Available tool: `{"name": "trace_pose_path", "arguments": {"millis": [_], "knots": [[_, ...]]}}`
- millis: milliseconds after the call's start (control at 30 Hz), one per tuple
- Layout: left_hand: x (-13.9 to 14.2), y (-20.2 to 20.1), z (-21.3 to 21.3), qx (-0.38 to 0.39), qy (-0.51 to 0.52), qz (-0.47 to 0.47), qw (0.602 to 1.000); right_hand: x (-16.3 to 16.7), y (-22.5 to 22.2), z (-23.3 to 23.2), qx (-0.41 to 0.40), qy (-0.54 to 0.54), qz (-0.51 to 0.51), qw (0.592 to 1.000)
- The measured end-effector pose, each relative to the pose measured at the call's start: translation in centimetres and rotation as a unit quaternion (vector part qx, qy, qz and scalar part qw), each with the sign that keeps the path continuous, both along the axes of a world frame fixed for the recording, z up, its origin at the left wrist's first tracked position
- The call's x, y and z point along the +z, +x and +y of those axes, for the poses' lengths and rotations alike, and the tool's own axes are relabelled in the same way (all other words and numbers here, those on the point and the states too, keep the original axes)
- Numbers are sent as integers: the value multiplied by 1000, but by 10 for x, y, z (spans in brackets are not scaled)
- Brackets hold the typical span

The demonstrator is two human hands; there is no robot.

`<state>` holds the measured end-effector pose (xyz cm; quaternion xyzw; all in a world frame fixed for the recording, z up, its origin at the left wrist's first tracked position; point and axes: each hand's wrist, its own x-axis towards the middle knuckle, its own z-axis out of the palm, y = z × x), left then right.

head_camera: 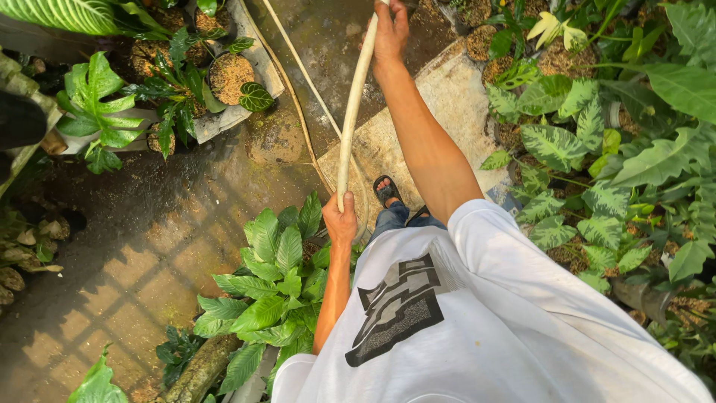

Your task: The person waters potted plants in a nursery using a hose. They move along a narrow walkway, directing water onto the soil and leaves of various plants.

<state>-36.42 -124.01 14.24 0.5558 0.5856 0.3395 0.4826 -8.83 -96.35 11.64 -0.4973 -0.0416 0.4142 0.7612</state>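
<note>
A pale cream hose [352, 112] runs from the top of the view down toward my body. My right hand [390, 31] grips it high up, arm stretched forward. My left hand [340, 222] is closed around its lower end, close to my white printed shirt [447, 313]. Beyond my grip the hose trails over the wet ground as a thin line [298, 82]. Below the hose my sandalled foot [385, 192] stands on a worn mat [447, 104].
Potted plants [227, 75] stand on a concrete ledge at upper left. A leafy green plant [272, 283] grows just left of my body. Variegated foliage [589, 149] fills the right side. Wet dark paving [149, 246] lies at left.
</note>
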Motion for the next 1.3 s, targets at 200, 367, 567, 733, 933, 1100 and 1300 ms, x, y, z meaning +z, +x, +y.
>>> {"name": "trace_pose_path", "arguments": {"millis": [200, 367, 567, 733, 933, 1100, 1300], "knots": [[-4, 7, -13, -60, -18, 30, 998, -47, 42, -66, -51, -66, 22, 996], [-6, 19, -29, -118, -45, 33, 991, -81, 76, -124, -117, -93, 60, 987], [8, 38, -35, -187, -55, 78, 978, -114, 115, -204, -207, -121, 116, 964], [24, 50, -25, -233, -63, 108, 964, -126, 133, -255, -270, -113, 174, 940], [24, 50, -22, -242, -76, 116, 960, -111, 130, -246, -259, -117, 175, 943], [10, 42, -30, -194, -81, 69, 975, -88, 114, -190, -201, -125, 129, 963], [-3, 32, -33, -137, -79, 53, 986, -73, 93, -136, -128, -106, 93, 982]]}}
